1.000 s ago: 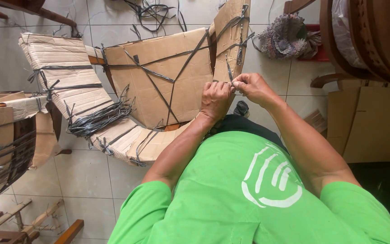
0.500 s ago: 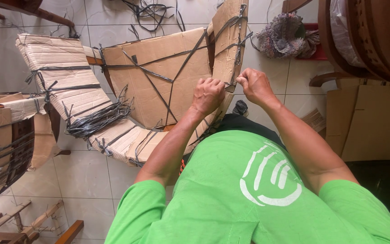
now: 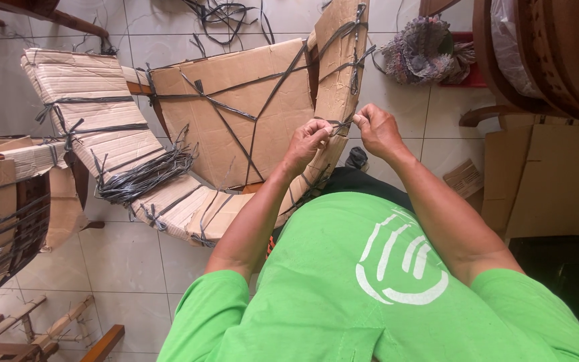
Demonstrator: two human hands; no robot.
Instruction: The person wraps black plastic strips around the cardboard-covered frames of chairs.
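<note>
- I see both hands pinching one dark strap (image 3: 340, 125): left hand (image 3: 308, 139), right hand (image 3: 374, 127).
- Strap runs sideways between them, across the cardboard-wrapped chair arm (image 3: 335, 80).

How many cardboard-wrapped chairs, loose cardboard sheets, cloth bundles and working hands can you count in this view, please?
Cardboard-wrapped chairs: 2, the one being tied and another at the left edge
Loose cardboard sheets: 1, flat piece at right
Cloth bundles: 1, on the floor
Hands: 2, left hand and right hand, both pinching the dark strap
Total: 6
</note>
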